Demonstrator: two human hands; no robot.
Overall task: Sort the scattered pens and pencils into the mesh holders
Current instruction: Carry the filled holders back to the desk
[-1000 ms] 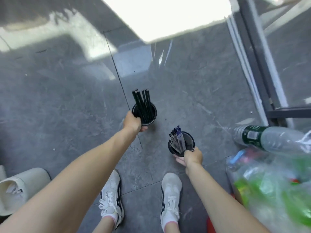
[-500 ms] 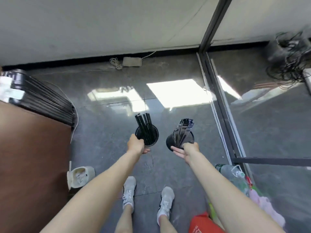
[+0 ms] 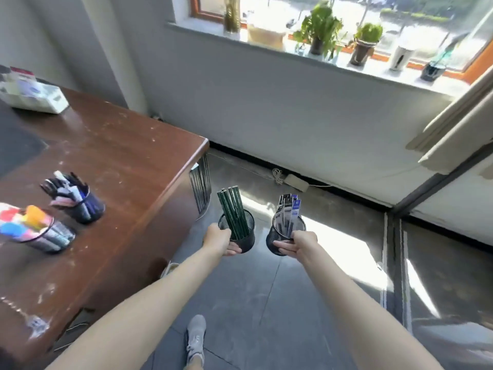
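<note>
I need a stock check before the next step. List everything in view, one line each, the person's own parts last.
Mesh holders in hand: 2, black, held out over the floor; left one has dark green pencils, right one has packaged pens.
Holders on desk: 2; dark one with mixed pens, one with bright markers.
Desk: 1, brown wood, left.
Box: 1, white, desk's far end.
Potted plants: several, green, windowsill.
Power strip: 1, pale, by the wall.
Shoe: 1, grey, bottom.
Left hand: holds pencil holder.
Right hand: holds pen holder.
</note>
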